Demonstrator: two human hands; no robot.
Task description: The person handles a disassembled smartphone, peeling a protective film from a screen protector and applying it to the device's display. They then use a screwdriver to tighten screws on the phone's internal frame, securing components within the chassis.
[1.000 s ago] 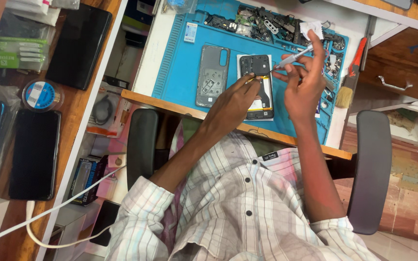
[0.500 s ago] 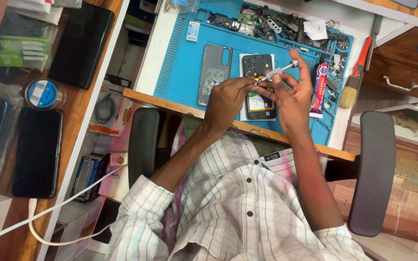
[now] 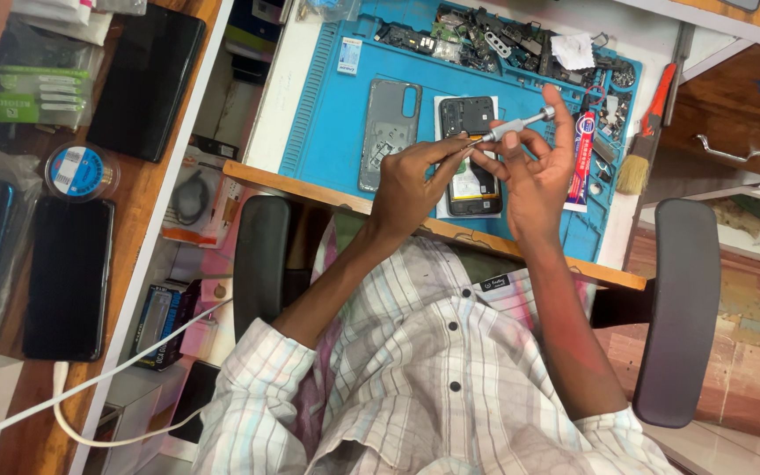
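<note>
Fingers of the right hand [image 3: 534,176] are curled around a small silver screwdriver [image 3: 514,126], pinching its barrel between thumb and forefinger, while the fingertips of the left hand [image 3: 411,180] close on the tool's tip end near the middle of the frame. Half a second ago both hands sat lower and closer over the opened phone [image 3: 471,158]; now they have lifted slightly, the right palm has turned more toward the camera, and the tool stands clear of the phone's top edge.

The screwdriver is a slim metal rod with a thicker grey grip and a knurled cap. Its long axis runs on a shallow diagonal, cap toward the upper right of the frame, tip toward the lower left, where the left fingers meet it.

Beneath the hands the dark phone lies on a blue work mat [image 3: 327,114], with a grey back cover [image 3: 389,132] just to its left.
</note>
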